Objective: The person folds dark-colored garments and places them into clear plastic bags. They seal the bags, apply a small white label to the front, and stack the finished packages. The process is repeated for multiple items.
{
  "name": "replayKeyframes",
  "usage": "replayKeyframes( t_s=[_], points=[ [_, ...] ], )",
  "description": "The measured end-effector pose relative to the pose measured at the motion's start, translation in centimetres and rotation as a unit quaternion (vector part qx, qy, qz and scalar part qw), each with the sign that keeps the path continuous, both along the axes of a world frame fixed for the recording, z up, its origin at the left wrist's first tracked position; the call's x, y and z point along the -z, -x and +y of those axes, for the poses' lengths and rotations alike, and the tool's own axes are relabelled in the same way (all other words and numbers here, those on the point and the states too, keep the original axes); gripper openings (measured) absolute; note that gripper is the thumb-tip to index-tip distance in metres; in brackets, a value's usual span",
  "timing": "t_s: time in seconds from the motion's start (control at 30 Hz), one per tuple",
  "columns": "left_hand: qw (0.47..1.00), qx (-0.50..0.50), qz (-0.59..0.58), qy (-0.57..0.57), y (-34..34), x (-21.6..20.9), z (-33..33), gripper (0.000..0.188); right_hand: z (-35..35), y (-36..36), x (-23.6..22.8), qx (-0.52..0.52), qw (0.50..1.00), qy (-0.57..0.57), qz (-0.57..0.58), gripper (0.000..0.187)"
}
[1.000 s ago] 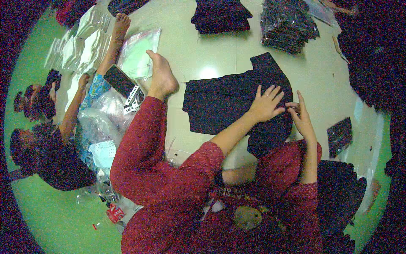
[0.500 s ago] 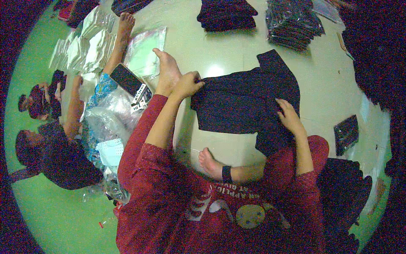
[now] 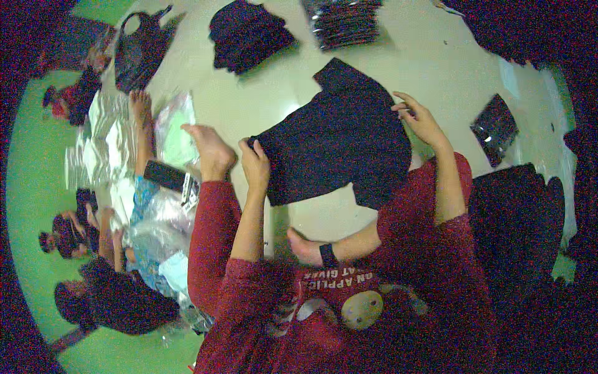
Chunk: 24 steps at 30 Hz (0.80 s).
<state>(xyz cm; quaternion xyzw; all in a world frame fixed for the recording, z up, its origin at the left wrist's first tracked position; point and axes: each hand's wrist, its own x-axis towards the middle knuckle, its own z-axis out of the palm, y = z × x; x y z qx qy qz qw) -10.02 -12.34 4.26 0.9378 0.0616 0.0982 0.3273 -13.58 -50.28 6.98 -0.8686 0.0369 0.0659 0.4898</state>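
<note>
Head view: black shirt (image 3: 339, 140) lies spread between the hands; left hand (image 3: 255, 163) pinches its nine-o'clock edge, right hand (image 3: 422, 121) grips its three-o'clock edge.

Matt black cloth shirt (image 3: 339, 140) under my fingers, on a smooth, glossy pale floor (image 3: 430, 56); shiny clear plastic bags (image 3: 174, 128) lie beside me.

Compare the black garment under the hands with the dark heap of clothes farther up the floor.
The black garment lies spread out flat; the dark heap is bunched in a pile. The left hand grips the garment's edge and the right hand is at its other side; nobody touches the heap. Both are dark fabric on the pale floor.
</note>
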Motion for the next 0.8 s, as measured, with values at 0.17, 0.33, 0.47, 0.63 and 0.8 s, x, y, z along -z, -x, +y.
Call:
replayKeyframes(
  t_s=[0.17,0.33,0.47,0.63,0.8],
  points=[
    [0.991,0.074,0.034,0.108,-0.7,-4.5,-11.4,0.034,-1.0,-0.4,0.8,-0.003,0.998,-0.07,-0.001,0.049],
    [0.921,0.11,0.195,0.318,1.4,-4.7,-21.4,0.042,-2.9,-0.3,1.4,0.029,0.999,-0.015,0.018,0.051],
    [0.981,0.142,-0.054,0.123,2.7,-2.4,-21.4,0.033,-3.6,-0.3,1.7,0.061,0.996,-0.066,0.02,0.052],
    [0.936,0.289,-0.092,-0.176,5.8,1.5,-23.3,0.054,-2.4,-1.5,2.3,0.027,0.998,-0.057,0.015,0.051],
    [0.947,0.292,-0.07,-0.116,5.4,1.4,-22.4,0.052,-2.7,-1.0,1.7,0.048,0.997,-0.038,0.046,0.047]
  ],
)
